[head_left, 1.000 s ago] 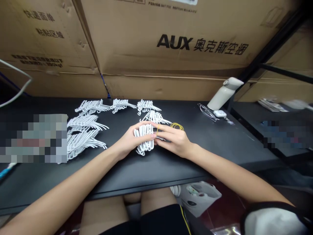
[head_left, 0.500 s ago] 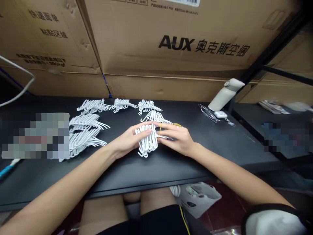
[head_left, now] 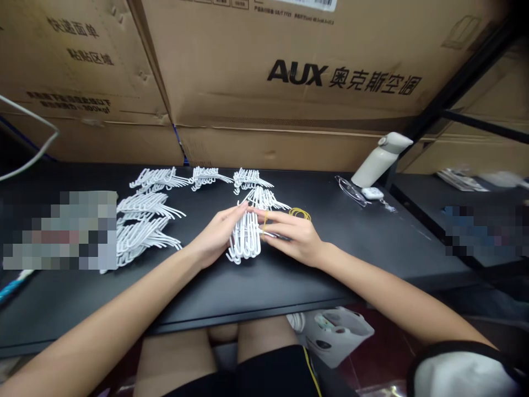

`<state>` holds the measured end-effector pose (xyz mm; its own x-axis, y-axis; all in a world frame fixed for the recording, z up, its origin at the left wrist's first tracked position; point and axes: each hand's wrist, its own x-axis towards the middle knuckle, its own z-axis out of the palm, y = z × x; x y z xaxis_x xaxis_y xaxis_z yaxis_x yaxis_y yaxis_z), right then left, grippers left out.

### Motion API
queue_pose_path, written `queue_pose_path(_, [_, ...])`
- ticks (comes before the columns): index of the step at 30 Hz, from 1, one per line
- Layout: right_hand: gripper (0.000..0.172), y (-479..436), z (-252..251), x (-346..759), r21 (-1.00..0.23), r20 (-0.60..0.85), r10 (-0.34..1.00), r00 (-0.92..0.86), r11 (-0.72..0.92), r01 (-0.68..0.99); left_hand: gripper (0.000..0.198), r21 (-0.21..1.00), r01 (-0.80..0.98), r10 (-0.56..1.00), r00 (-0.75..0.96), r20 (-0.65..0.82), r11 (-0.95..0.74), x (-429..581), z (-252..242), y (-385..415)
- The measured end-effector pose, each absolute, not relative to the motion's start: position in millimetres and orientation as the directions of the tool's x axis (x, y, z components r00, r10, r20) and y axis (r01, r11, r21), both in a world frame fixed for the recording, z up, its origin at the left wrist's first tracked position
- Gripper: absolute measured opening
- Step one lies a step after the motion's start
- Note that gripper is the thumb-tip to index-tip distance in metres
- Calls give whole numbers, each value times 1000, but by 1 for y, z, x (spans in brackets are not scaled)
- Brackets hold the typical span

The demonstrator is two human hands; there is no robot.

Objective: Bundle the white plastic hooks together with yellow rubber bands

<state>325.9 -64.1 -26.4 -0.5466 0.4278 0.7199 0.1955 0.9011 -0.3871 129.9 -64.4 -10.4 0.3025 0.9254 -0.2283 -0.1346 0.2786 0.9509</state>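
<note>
A bundle of white wire hooks [head_left: 246,238] is between my two hands, above the black table. My left hand [head_left: 219,234] closes around its left side, thumb along the top. At its right, my right hand [head_left: 295,234] has a thin yellow rubber band [head_left: 265,223] stretched on its fingers, close to the straight wire ends. Part of the band is hidden behind the fingers. Just behind the hands lies another bunch of white hooks [head_left: 264,197], with more yellow rubber bands [head_left: 300,213] beside it.
Several more hook bundles [head_left: 142,237] lie at the left and back of the black table [head_left: 198,300]. A white bottle [head_left: 378,162], glasses [head_left: 351,190] and a small white case [head_left: 372,193] are at the back right. Large cardboard boxes [head_left: 268,110] stand behind.
My left thumb has moved from the front of the bundle up to its top. My right hand and the rubber band have shifted slightly left, and the bundle has turned a little.
</note>
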Motion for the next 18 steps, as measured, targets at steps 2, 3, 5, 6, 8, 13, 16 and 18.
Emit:
queue_pose_path(2, [16, -65, -28, 327, -396, 713, 433, -552, 898, 193, 43, 940, -132, 910, 326, -257, 314, 130, -9, -64])
queue_pose_path(3, [16, -65, -29, 327, -397, 713, 435, -550, 897, 195, 44, 932, -132, 897, 345, -276, 337, 130, -8, -64])
queue_pose_path(5, [15, -66, -30, 328, -398, 716, 444, -539, 894, 208, 48, 915, -130, 871, 381, -309, 382, 128, -6, -64])
queue_pose_path(6, [14, -66, -30, 329, -398, 717, 450, -533, 892, 217, 50, 909, -129, 860, 398, -319, 396, 127, -5, -65])
queue_pose_path(8, [13, -66, -30, 329, -398, 714, 460, -528, 887, 235, 54, 906, -122, 845, 429, -320, 405, 125, -5, -65])
queue_pose_path(13, [13, -66, -28, 327, -420, 718, 467, -516, 882, 214, 56, 950, -65, 829, 509, -231, 305, 120, -7, -65])
queue_pose_path(16, [14, -66, -27, 325, -448, 724, 480, -496, 873, 192, 50, 972, -39, 853, 489, -185, 233, 119, -8, -64])
queue_pose_path(18, [14, -66, -27, 325, -457, 727, 488, -483, 869, 190, 48, 975, -28, 859, 479, -181, 221, 119, -8, -63])
